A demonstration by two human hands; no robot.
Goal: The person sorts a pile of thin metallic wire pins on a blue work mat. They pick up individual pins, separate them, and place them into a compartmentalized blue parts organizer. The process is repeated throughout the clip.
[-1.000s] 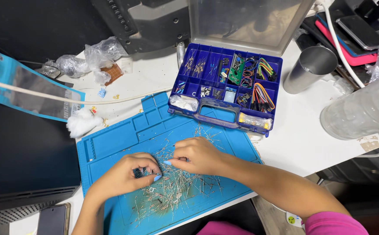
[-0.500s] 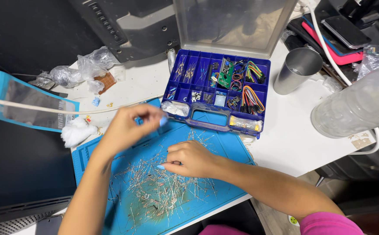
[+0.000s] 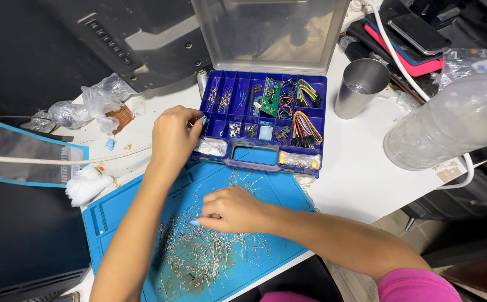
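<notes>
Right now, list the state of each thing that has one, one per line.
Blue organizer box: lid open, upright.
Steel cup: upright.
Clear bottle: lying on its side.
Wire components: scattered on blue mat.
Left hand: at box's left edge.
Right hand: resting on components.

The left hand [image 3: 175, 134] reaches into the blue compartment box [image 3: 263, 120] at its left edge (clear lid up), while the right hand [image 3: 233, 209] pinches among thin-wired components [image 3: 199, 254] scattered on the blue mat [image 3: 280, 193].
</notes>
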